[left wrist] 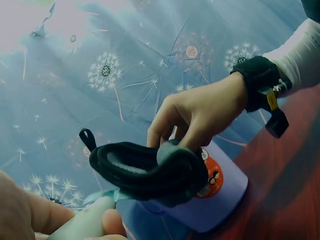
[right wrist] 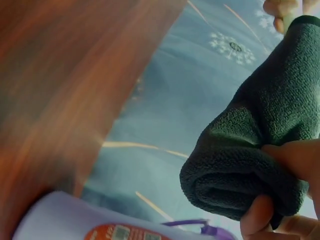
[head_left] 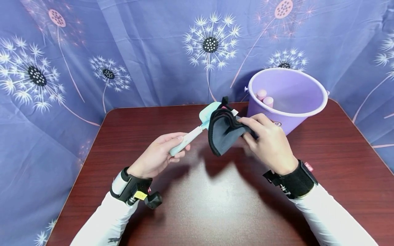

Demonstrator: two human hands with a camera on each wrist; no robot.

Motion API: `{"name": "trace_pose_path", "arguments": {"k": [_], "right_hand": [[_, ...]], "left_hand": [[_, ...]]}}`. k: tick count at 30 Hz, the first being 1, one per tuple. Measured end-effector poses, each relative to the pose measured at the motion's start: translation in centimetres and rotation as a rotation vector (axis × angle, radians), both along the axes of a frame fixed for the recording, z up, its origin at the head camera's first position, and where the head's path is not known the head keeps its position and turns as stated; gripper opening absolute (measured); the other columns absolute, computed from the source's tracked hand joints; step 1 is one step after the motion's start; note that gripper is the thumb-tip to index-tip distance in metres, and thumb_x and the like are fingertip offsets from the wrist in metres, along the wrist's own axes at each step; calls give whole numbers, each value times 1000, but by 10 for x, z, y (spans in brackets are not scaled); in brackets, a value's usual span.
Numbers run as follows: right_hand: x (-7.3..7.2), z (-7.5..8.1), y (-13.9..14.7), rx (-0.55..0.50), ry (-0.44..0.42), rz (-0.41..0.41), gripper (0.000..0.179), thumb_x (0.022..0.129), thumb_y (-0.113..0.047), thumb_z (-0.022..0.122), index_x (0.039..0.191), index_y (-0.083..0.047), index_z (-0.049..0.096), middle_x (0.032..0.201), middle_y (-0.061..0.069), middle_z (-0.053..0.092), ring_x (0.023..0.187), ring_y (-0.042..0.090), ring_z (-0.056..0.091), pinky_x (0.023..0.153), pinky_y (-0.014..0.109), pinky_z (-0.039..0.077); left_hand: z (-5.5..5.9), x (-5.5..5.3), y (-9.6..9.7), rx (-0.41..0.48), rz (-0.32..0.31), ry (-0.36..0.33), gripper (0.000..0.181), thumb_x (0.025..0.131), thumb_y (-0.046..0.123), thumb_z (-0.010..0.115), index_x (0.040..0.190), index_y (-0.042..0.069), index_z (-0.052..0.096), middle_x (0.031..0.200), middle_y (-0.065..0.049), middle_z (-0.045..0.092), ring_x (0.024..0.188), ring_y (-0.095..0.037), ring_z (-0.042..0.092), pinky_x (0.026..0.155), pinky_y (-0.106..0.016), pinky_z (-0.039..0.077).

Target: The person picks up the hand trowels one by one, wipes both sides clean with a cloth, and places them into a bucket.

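In the head view my left hand (head_left: 163, 152) holds the pale handle of a spatula (head_left: 187, 139) with a light blue head, tilted up over the table. Thumb and fingers close around the handle in the left wrist view too. My right hand (head_left: 267, 141) pinches a folded grey cloth (head_left: 226, 131) with black edging and a hanging loop. The cloth overlaps part of the spatula head. In the right wrist view the thick, fuzzy cloth (right wrist: 270, 110) is bunched in rolled layers between thumb and fingers.
A purple bucket (head_left: 307, 109) stands at the back right of the brown table (head_left: 129, 130), just beyond my right hand. Two pink-capped items (head_left: 268, 101) show inside it. A blue curtain (head_left: 154, 51) with dandelion prints hangs behind the table.
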State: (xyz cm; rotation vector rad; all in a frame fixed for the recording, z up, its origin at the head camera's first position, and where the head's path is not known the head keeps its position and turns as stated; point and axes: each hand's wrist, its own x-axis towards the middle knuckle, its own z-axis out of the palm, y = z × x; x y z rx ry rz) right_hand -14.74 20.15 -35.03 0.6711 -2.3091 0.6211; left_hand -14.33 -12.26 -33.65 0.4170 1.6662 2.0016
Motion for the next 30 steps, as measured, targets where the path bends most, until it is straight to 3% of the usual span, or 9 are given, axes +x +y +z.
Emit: {"name": "trace_pose_path", "arguments": {"k": [9, 22, 26, 30], "right_hand": [[1, -10, -12, 91, 42, 101, 37, 83, -5, 59, 117, -13, 71, 100, 5, 60, 82, 19, 58, 69, 38, 49], [11, -13, -26, 221, 58, 127, 41, 82, -5, 63, 121, -16, 69, 110, 7, 60, 92, 25, 59, 75, 42, 52], [13, -11, -27, 260, 88, 132, 41, 83, -6, 63, 122, -16, 68, 111, 8, 60, 90, 26, 58, 73, 43, 52], [15, -7, -27, 296, 133, 141, 41, 84, -5, 56, 122, -14, 68, 111, 9, 59, 86, 28, 55, 68, 42, 51]], "left_hand": [[-7, -2, 4, 20, 23, -88, 23, 108, 14, 41, 117, -3, 54, 92, -11, 52, 64, -12, 39, 56, -23, 32], [-8, -1, 6, 40, 11, -107, 26, 108, 14, 40, 120, -5, 53, 92, -10, 52, 64, -11, 39, 57, -23, 32], [-7, -1, 6, 21, 6, -113, 28, 108, 14, 40, 124, -6, 52, 92, -9, 52, 64, -11, 40, 56, -21, 32], [-6, 1, 7, -34, 1, -72, 34, 108, 16, 41, 133, -6, 51, 88, -8, 49, 64, -12, 40, 57, -21, 33]]}}
